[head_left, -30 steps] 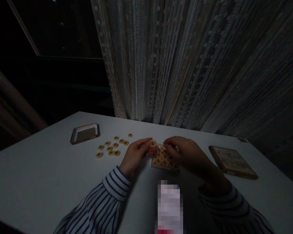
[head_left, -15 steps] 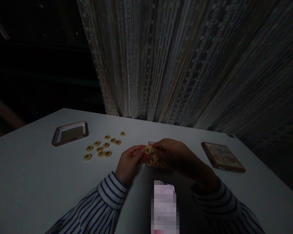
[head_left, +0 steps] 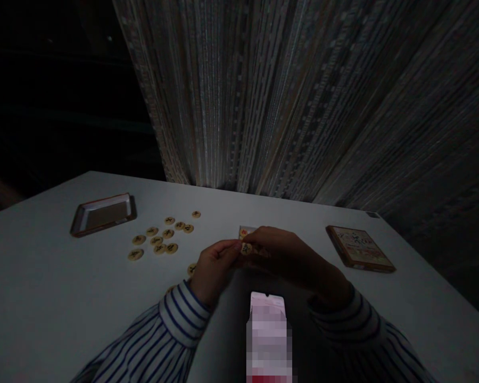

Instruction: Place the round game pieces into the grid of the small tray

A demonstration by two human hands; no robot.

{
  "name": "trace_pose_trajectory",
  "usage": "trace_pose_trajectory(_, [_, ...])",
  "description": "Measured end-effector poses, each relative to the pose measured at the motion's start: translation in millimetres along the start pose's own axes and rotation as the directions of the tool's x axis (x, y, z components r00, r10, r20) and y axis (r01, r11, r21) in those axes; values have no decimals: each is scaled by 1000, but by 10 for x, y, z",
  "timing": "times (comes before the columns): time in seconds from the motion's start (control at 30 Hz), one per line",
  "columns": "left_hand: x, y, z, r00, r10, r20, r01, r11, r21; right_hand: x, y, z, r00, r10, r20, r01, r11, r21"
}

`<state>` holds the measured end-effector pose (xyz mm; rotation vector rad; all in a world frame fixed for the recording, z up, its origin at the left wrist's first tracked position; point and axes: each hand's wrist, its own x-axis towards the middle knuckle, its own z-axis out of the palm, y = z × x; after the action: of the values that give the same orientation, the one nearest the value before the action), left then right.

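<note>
My left hand (head_left: 216, 263) pinches a round Chinese chess piece (head_left: 246, 248) with a black character between thumb and fingers. Just right of it, my right hand (head_left: 281, 247) curls over a small box (head_left: 241, 229). Its fingertips are in shadow, so what they grip is hidden. A piece with a red character (head_left: 243, 232) shows in the box's far corner; the rest of the box is covered by my hands. Beside my left wrist lies a loose piece (head_left: 191, 269), partly hidden, and another edge shows by the cuff.
Several black-character pieces (head_left: 155, 241) lie scattered on the white table (head_left: 104, 298) to the left. Behind them sits a shallow tray-like lid (head_left: 75, 226). A flat printed box (head_left: 359, 247) lies at the right, and a lit phone (head_left: 267, 300) is in front of me.
The view has shifted slightly. Both hands stay close together at the box, the left one still holding the piece. Loose pieces now show beside my left wrist.
</note>
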<state>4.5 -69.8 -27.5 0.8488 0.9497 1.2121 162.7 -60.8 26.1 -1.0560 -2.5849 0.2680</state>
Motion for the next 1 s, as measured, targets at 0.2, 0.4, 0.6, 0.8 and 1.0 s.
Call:
trace_pose_trajectory(0.2, [-9,11,20,999,18,29,-19,999,45,-30,1,-24,1000,-12,-10,12,999,-36])
trace_pose_trajectory(0.4, [2,-1,-30,995,91,-31,-84,980,180,-85,80,-101,996,90,19,-86,984,-158])
trace_pose_trajectory(0.6, [1,-12,-63,974,224,-27,-198,907,372,-143,171,-132,985,135,105,-109,969,-223])
trace_pose_trajectory(0.8, [-7,-41,-66,965,261,8,-236,859,455,-152,205,-124,963,212,164,-144,925,-351])
trace_pose_trajectory(1.0, [2,-86,-103,952,305,34,-276,800,533,-151,232,-90,960,197,201,-121,934,-337])
